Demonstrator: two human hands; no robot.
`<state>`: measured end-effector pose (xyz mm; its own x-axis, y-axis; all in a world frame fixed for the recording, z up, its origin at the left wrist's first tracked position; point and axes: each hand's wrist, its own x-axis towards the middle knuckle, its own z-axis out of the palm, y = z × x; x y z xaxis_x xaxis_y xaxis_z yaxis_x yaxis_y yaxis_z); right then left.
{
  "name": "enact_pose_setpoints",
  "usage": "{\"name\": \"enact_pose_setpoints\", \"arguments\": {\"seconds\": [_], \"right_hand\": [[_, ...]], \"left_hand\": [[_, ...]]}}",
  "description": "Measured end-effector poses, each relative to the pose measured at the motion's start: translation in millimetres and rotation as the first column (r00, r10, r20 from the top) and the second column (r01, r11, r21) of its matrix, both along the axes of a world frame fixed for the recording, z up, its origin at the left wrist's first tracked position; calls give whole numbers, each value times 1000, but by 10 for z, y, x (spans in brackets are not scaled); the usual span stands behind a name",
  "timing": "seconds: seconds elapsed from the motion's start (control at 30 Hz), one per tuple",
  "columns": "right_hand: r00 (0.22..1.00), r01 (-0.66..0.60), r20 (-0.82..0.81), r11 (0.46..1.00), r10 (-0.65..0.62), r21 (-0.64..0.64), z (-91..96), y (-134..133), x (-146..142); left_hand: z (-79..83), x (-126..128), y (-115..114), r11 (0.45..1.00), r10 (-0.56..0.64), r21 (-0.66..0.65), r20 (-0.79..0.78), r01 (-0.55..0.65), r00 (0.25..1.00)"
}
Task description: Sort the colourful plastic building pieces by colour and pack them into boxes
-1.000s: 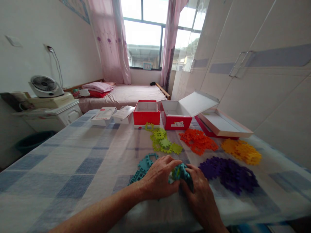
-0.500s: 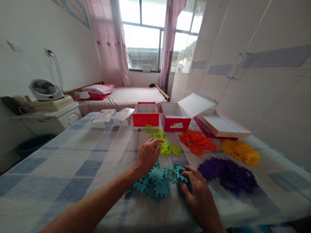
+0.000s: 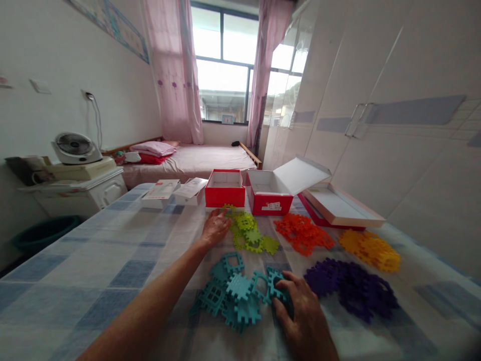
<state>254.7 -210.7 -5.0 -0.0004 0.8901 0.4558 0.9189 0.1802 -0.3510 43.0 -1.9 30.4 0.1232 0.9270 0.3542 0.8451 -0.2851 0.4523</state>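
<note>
Teal toothed piece [image 3: 277, 279]: located at the fingertips of the right hand [image 3: 302, 312], to the left of the palm. The right grip is closed around it, thumb on the near side and fingers over the far side. Its toothed edge faces left, toward an open teal frame [image 3: 260, 287] that touches or nearly touches it (whether the two are joined cannot be told). The long axis of the held piece cannot be read, since the fingers cover its right side.

The left hand [image 3: 215, 226] is extended forward, fingertips at a yellow-green square frame [image 3: 228, 206]; whether this grip pinches the frame cannot be told.

Left of the right grip lies a teal pile [image 3: 240, 303], its long axis roughly left to right. Parts are thin, plastic-looking plates with notched edges: some solid, some windowed.

Beyond it, a yellow-green pile [image 3: 253, 238] runs from far left to near right. To the right lie an orange pile [image 3: 302, 233], a purple pile [image 3: 351, 288] and a yellow pile [image 3: 370, 249].

A red box [image 3: 224, 196] stands behind the yellow-green frame on the desk [image 3: 161, 245], which is covered by a checked, wrinkled cloth.
</note>
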Motion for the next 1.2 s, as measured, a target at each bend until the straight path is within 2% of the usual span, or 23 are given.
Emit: {"name": "enact_pose_setpoints", "arguments": {"seconds": [0.1, 0.23, 0.43, 0.67, 0.87, 1.03, 1.13, 1.2], "right_hand": [[1000, -11, 19, 1000, 11, 24, -28, 5, 16], [999, -20, 33, 999, 18, 40, -30, 8, 19], [1000, -17, 18, 1000, 16, 25, -11, 11, 1], [1000, -20, 11, 1000, 20, -6, -31, -8, 5], [1000, -26, -2, 1000, 26, 4, -25, -5, 9], [999, -44, -18, 999, 43, -22, 22, -15, -5], [998, -37, -44, 998, 35, -45, 63, -49, -28], [998, -31, -63, 999, 28, -45, 77, -68, -36]], "left_hand": [[-67, 12, 92, 1000, 19, -10, 9, -19, 1000], [-94, 70, 92, 1000, 1, 8, 31, -1, 1000], [-32, 161, 80, 1000, -22, 19, 61, 21, 998], [73, 136, -31, 986, -168, 21, 111, 167, 979], [88, 38, -141, 993, -108, -24, 156, 113, 982], [56, 5, -363, 977, -178, -84, 189, 196, 966], [27, 13, -610, 959, -213, -123, 288, 257, 934], [-12, -14, -796, 960, -196, -126, 331, 250, 923]]}}
